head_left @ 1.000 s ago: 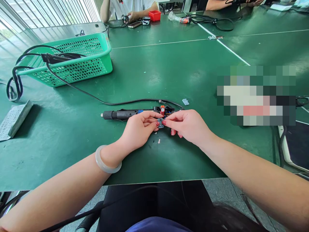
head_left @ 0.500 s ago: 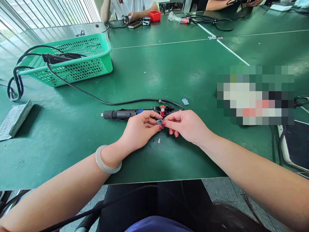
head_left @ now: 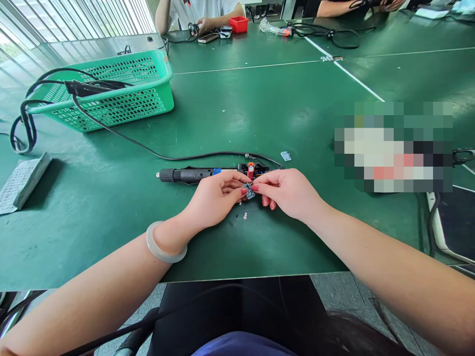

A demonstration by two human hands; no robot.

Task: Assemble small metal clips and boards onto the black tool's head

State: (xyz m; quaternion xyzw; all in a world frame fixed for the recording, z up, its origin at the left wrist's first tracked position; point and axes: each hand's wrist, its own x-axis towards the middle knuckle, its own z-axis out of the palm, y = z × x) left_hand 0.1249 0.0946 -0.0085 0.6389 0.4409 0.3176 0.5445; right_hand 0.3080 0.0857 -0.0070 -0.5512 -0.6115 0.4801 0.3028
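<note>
Between the fingertips of both hands is a small grey-blue plastic part (head_left: 250, 192), its exact kind too small to make out. My left hand (head_left: 215, 198) pinches it from the left, thumb and fingers together. From the right, my right hand (head_left: 287, 193) pinches it too. Just behind my hands lies a black pen-shaped electric tool (head_left: 185, 175) with its casing open; a red part (head_left: 251, 170) and wires show at its right end, partly hidden by my fingers. A black cable (head_left: 148, 152) runs from it to the left. Tiny pale bits (head_left: 245, 216) lie in front.
A green mesh basket (head_left: 126, 106) with black cable stands at the back left. A grey-white block (head_left: 24, 183) lies at far left. A small grey piece (head_left: 285, 156) sits behind my right hand. Across the green table (head_left: 260, 109), another person's hands (head_left: 208, 25) work near a red box (head_left: 238, 24).
The small grey-blue part has turned or shifted slightly between my fingertips, and more of it shows below them. Both hands have stayed nearly in place.
</note>
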